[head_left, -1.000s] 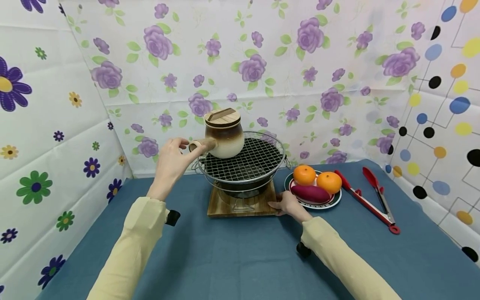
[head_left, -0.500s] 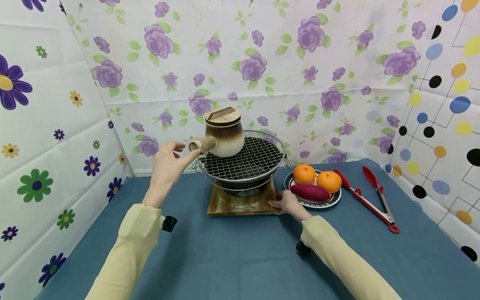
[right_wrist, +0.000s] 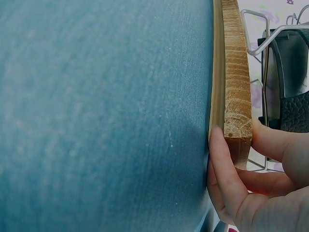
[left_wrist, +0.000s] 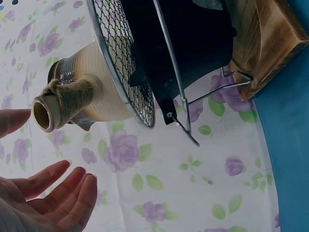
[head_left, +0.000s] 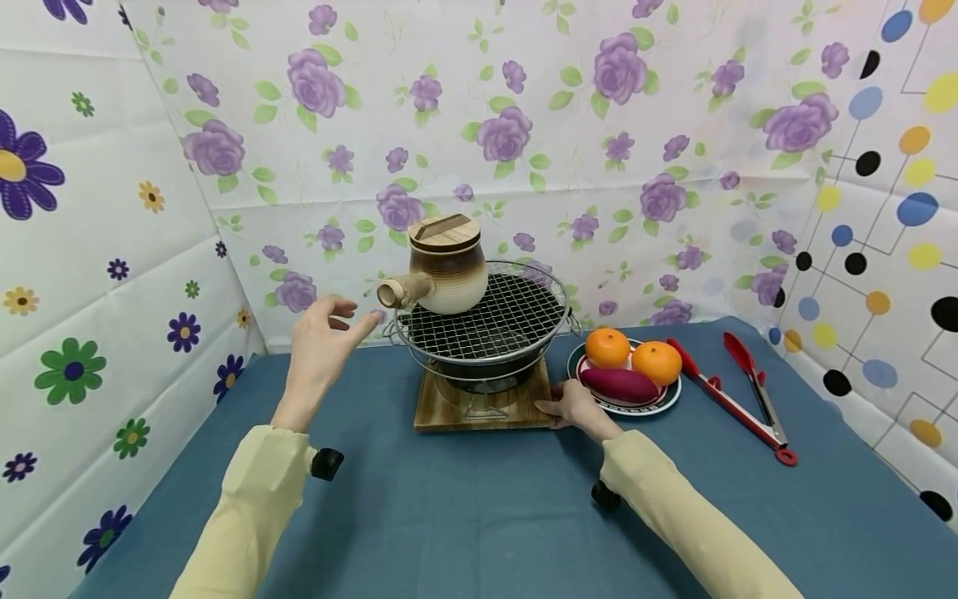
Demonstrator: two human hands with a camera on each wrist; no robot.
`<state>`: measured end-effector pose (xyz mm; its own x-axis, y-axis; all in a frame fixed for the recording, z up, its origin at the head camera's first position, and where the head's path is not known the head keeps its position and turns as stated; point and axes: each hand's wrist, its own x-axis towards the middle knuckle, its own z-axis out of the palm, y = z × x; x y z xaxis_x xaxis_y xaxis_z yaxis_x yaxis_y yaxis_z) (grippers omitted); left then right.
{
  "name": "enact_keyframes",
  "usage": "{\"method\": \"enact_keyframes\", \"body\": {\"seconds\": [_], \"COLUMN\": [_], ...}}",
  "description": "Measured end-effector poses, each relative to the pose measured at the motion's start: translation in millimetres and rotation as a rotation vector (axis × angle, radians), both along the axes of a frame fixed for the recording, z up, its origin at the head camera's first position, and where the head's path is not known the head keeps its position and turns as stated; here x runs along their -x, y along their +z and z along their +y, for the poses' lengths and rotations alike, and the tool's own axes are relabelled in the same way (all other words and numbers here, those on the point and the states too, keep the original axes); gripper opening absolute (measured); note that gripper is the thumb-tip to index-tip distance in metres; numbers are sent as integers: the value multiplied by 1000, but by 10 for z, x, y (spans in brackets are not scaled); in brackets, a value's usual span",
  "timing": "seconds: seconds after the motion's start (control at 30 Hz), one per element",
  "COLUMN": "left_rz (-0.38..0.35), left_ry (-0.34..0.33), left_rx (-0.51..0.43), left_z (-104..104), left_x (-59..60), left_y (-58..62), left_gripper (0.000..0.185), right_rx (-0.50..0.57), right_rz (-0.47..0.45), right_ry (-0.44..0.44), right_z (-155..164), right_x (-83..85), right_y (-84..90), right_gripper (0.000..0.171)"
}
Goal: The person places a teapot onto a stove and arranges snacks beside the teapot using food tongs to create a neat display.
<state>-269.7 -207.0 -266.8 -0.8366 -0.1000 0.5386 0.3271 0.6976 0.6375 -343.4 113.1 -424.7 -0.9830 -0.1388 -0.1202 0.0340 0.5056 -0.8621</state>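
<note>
Pot: small brown-and-cream ceramic pot w/ flat wooden lid (head_left: 447,266), upright on left rear part of round wire grill mesh (head_left: 494,320), over black charcoal stove (head_left: 479,374) on square wooden base board (head_left: 479,408). Rope-wrapped side handle (head_left: 404,290) pointing left, hollow at end, well visible in left wrist view (left_wrist: 60,102).

Left hand (head_left: 323,345) just beside handle, not touching; fingers spread and relaxed, holding nothing, fingertips (left_wrist: 72,186) apart from handle end. Right hand (head_left: 576,409) at front right corner of board, thumb (right_wrist: 227,169) pressed flat on board edge, other fingers curled under corner, so gripping the board.

Handling, as judgement: pot prob. heavy for its size, stiff, glazed so a bit slippery, fragile if dropped; lid only resting, could slide off when tilted. Best hold at rope-wrapped handle, rough and likely cooler than body.

Beside stove, right: plate w/ two oranges and purple sweet potato (head_left: 624,378), red tongs (head_left: 741,391) on blue cloth table (head_left: 479,516).
</note>
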Motion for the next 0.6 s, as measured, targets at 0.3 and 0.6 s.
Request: {"method": "enact_keyframes", "body": {"seconds": [0.3,0.6], "left_rz": [-15,-57], "left_ry": [3,22], "left_rx": [-13,-11], "left_z": [-44,-106], "left_x": [2,20], "left_y": [-146,-297], "left_gripper": [46,47], "right_rx": [-8,-7], "right_rz": [12,10], "right_ry": [2,4], "right_z": [6,-1], "right_x": [-10,-19], "right_y": [8,19], "right_gripper": [30,32]}}
